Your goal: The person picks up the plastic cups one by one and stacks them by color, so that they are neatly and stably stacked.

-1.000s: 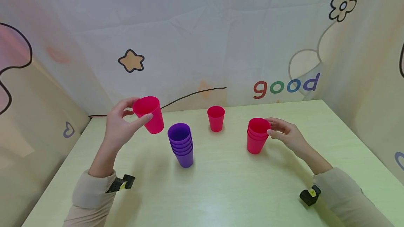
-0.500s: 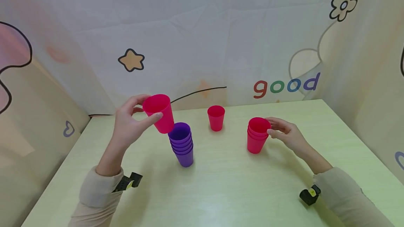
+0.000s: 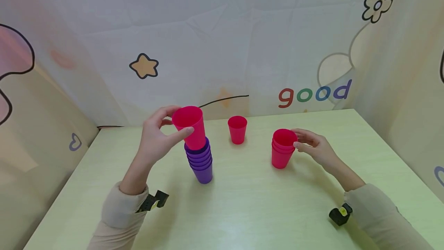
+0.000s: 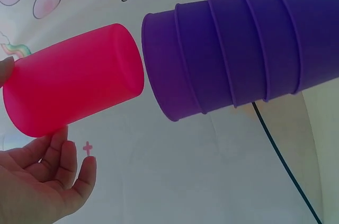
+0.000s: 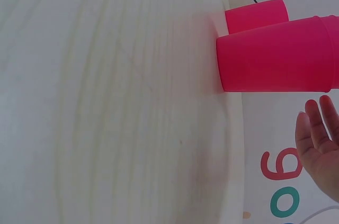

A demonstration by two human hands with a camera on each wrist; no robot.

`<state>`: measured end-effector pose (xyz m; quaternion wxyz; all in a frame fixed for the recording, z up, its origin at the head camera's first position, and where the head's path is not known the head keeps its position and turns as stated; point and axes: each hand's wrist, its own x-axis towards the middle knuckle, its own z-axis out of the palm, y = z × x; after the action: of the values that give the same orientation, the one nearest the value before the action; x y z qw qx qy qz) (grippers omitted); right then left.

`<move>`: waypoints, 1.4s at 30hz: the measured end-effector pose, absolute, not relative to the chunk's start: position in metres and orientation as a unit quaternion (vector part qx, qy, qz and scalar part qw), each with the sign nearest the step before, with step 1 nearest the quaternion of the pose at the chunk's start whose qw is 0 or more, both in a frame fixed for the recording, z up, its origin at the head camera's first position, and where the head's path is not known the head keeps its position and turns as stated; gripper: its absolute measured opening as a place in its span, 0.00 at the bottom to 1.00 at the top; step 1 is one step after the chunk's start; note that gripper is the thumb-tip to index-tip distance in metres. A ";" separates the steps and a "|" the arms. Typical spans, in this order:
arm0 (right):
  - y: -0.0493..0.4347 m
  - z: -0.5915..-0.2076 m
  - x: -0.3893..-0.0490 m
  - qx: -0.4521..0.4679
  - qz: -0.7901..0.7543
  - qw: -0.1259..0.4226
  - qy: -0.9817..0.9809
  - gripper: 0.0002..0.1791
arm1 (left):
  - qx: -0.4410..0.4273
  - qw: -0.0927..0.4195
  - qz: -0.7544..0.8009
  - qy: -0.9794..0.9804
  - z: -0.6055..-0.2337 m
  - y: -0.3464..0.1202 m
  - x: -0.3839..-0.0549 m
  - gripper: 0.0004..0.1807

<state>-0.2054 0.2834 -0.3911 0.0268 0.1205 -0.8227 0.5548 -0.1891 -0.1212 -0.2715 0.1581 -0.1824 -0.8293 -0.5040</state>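
Observation:
My left hand (image 3: 157,138) holds a red plastic cup (image 3: 195,132) upright, thumb on the near side and fingers behind. The cup's base overlaps the mouth of a purple cup stack (image 3: 201,167) in the head view. In the left wrist view the base of the red cup (image 4: 74,81) is right at the top rim of the purple stack (image 4: 222,54). To the right, nested red cups (image 3: 282,155) stand on the table, with my right hand (image 3: 317,147) beside them, thumb and fingertips at the upper rim. The right wrist view shows its other fingers (image 5: 315,128) extended, just off the cups.
A single red cup (image 3: 237,131) stands farther back, between the two stacks. The light wooden table (image 3: 243,211) ends at a printed cloth backdrop (image 3: 222,49). Cloth also hangs along both sides.
My left hand has carried its red cup rightward, from left of the purple stack to over its mouth. My right hand and the red stack have stayed put.

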 end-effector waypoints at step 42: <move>0.282 -0.392 -0.205 0.123 0.562 0.029 -0.817 0.29 | -0.308 0.152 -0.520 -0.782 -0.285 -0.043 -0.193 0.28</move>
<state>-0.2048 0.2825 -0.3916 0.0288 0.1235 -0.8175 0.5618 -0.1931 -0.0434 -0.2849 0.1516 -0.3077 -0.7821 -0.5202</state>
